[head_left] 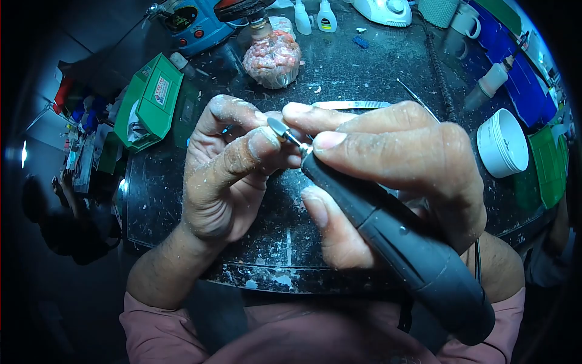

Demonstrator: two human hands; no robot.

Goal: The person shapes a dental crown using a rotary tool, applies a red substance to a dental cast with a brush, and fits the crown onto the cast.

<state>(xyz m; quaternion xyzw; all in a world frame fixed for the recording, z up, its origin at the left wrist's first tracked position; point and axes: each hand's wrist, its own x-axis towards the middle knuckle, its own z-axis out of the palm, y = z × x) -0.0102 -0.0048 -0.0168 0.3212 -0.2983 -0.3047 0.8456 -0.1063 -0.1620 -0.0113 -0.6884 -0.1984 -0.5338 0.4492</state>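
Note:
My right hand (pixel 400 151) is wrapped round a black rotary handpiece (pixel 394 242), its body slanting down to the lower right. A grey cone-shaped bit (pixel 278 127) sits at the handpiece's tip, beside the fingertips of my left hand (pixel 227 164). The thumb and fingers of my left hand are pinched together just behind and beside the bit; what they hold is mostly hidden and too small to name. Pale dust covers the fingers of my left hand. Behind both hands a thin metal strip (pixel 351 105) lies on the dark table (pixel 339 67).
A pinkish lump on a stand (pixel 273 57) is at the back. Green bins (pixel 148 103) stand left and right (pixel 548 164). A white tub (pixel 502 143), small bottles (pixel 326 17), a mug (pixel 465 21) and a blue machine (pixel 203 30) surround the work area. Another person (pixel 70 212) is far left.

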